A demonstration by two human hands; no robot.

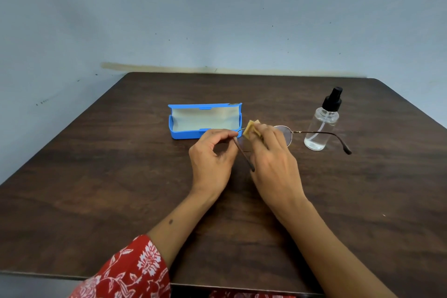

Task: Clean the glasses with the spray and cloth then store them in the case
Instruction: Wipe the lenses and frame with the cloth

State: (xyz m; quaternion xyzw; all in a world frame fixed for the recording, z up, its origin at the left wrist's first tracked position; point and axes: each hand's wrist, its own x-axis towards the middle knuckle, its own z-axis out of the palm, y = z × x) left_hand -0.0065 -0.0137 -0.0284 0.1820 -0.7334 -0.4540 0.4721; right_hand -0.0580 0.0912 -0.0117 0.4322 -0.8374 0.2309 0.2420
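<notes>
Thin metal-framed glasses (314,132) are held above the middle of the table with both temples unfolded. My left hand (212,157) pinches the frame at the left hinge. My right hand (273,162) presses a small yellow cloth (251,129) against the left lens, and its fingers hide most of that lens. The blue glasses case (183,134) lies open just behind my left hand, its pale lining showing and nothing inside. A clear spray bottle (320,128) with a black pump top stands upright to the right, behind the right temple.
The dark wooden table (96,189) stands against a pale blue wall (217,19). Its near edge runs along the bottom of the view, where a red patterned sleeve (125,271) covers my left upper arm.
</notes>
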